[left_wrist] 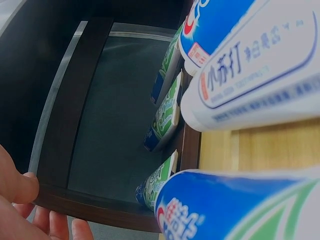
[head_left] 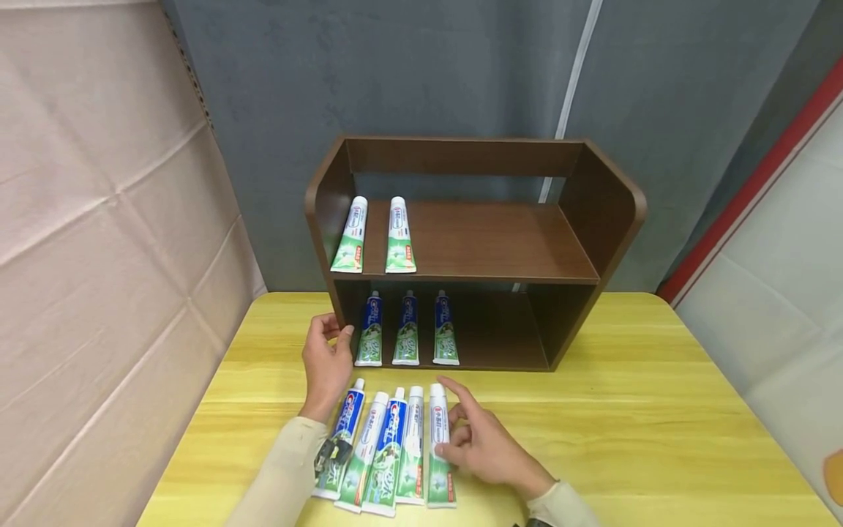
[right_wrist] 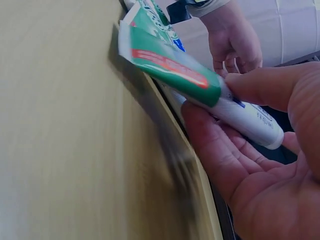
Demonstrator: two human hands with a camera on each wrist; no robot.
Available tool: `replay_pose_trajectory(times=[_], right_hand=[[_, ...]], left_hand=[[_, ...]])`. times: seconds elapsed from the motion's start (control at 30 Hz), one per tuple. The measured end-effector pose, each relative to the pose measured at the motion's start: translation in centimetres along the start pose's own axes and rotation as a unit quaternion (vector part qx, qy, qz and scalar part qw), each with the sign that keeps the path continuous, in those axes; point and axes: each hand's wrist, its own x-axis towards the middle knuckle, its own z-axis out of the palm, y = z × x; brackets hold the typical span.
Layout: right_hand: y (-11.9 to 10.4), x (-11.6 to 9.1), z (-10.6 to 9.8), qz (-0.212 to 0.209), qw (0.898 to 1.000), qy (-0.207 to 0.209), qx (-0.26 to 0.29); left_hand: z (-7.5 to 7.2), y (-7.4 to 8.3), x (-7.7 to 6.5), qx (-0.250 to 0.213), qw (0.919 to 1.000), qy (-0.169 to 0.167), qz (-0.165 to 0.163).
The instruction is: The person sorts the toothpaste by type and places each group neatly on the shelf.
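Observation:
My left hand (head_left: 327, 366) grips the left side panel (left_wrist: 107, 212) of a dark brown two-tier shelf (head_left: 500, 238), thumb on one face and fingers round the other. With thumb and fingers my right hand (head_left: 490, 443) pinches a white-and-green toothpaste tube (head_left: 439, 417), tilted in the right wrist view with its white cap end among the fingers. Left of it on the table lie several more tubes, some blue-and-green (head_left: 390, 439), others white-and-green (head_left: 413, 439). My left wrist partly covers the leftmost tube (head_left: 349, 417).
Two white-and-green tubes (head_left: 399, 238) lie on the upper tier, caps to the back. On the lower tier are three blue-and-green tubes (head_left: 406, 329) towards the left. A yellow wood-grain table (head_left: 632, 410) carries everything, with a grey curtain (head_left: 428, 66) behind.

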Motion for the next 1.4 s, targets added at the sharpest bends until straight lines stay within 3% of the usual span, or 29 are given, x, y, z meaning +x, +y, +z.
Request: replay_pose_trajectory(times=[0.57,0.93,1.4], right_hand=[[-0.6,-0.7,-0.9,-0.049,0.998,0.017,-0.028],[-1.8,-1.0,-2.0,-0.093,0.995,0.031,0.016],[-4.3,-1.0,-3.0,-0.124,0.991,0.048,0.004]], left_hand=[[0.0,-0.2,0.1,0.003,1.0,0.001,0.002],[0.1,-0.3,0.1,0.007,1.0,0.002,0.004],[0.0,0.1,0.0,0.004,1.0,-0.002,0.0]])
